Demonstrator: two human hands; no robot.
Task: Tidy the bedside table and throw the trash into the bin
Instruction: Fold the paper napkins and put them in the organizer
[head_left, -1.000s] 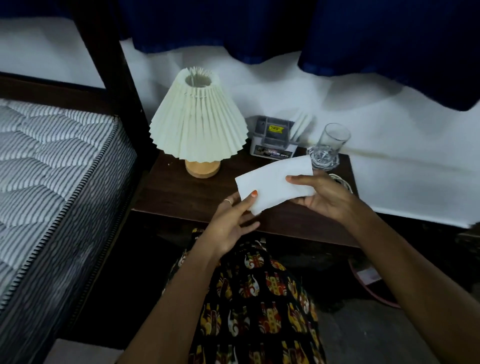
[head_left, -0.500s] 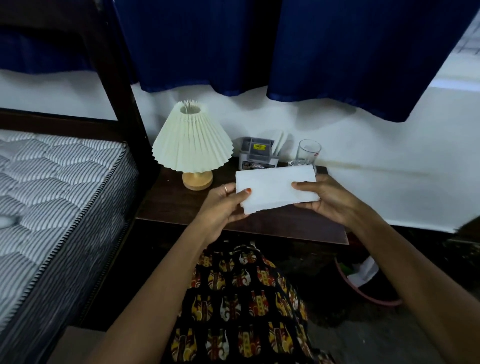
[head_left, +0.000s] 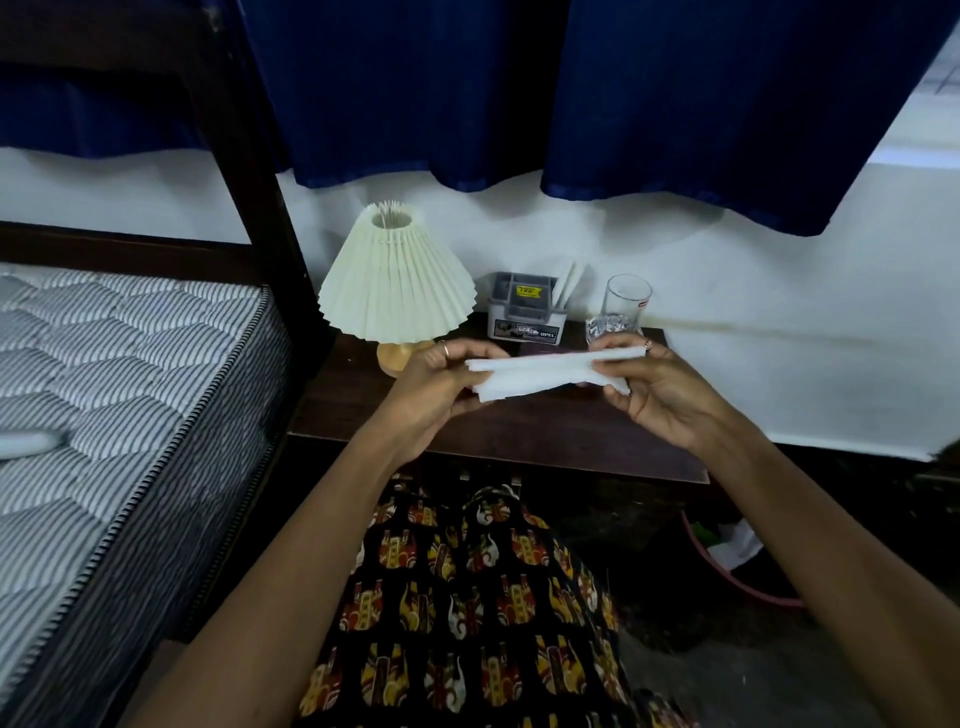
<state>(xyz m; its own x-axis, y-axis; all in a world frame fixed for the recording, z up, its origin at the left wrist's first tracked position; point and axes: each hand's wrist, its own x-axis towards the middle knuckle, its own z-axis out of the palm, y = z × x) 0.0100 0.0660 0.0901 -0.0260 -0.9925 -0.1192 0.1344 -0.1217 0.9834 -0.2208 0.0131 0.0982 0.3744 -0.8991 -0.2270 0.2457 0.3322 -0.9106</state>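
Both hands pinch a folded white tissue (head_left: 545, 373) over the bench (head_left: 519, 441): left hand (head_left: 434, 384) one end, right hand (head_left: 660, 389) the other. A lamp (head_left: 396, 291) stands just beyond the left hand, a glass (head_left: 623, 306) beyond the right.

Dim room on my feed; brightest area is the white wall (head_left: 779, 291), with daylight at the upper right corner. Lamp (head_left: 397, 291) looks unlit; its shade catches soft light. Curtain (head_left: 649, 104) casts a scalloped shadow on the wall. Floor under the bedside table (head_left: 519, 441) nearly black, noisy. Bed post (head_left: 249, 156) bows from wide-angle distortion. Both forearms soft at the lower edges
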